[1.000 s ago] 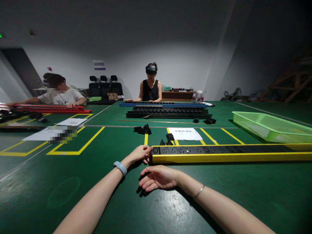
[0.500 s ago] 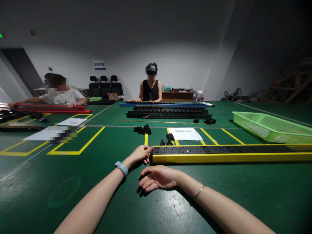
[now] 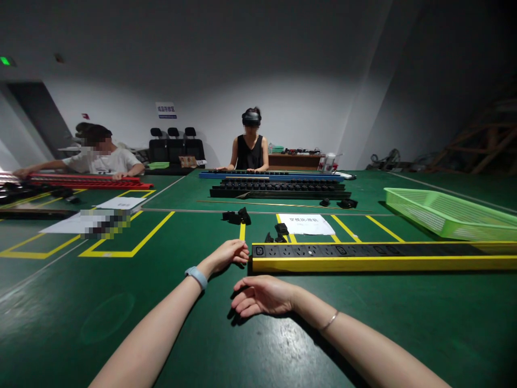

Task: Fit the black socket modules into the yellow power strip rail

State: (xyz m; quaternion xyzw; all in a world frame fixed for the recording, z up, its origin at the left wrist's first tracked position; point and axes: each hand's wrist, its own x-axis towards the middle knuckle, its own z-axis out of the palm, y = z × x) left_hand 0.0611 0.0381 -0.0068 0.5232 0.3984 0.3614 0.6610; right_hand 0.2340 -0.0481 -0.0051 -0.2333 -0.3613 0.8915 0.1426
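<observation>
A long yellow power strip (image 3: 363, 264) with a black socket face lies across the table and runs off to the right. Just off its left end is my left hand (image 3: 228, 254), its fingers loosely curled. I see nothing held in it, and a narrow gap parts the fingertips from the strip. My right hand (image 3: 264, 295) rests on its side in front of that same end, palm turned left. Its fingers are spread and hold nothing. Small black plastic parts (image 3: 280, 230) lie behind the strip.
A green basket (image 3: 444, 215) stands at the right. Beyond a white paper sign (image 3: 307, 224) lie a black rail (image 3: 278, 191) and a blue rail (image 3: 270, 175), with a person behind. At the left another person handles a red rail (image 3: 89, 180). More black pieces (image 3: 238, 215) lie mid-table.
My left hand has drawn back slightly to the left, and its fingers have come off the strip's end. My right hand has hardly moved.
</observation>
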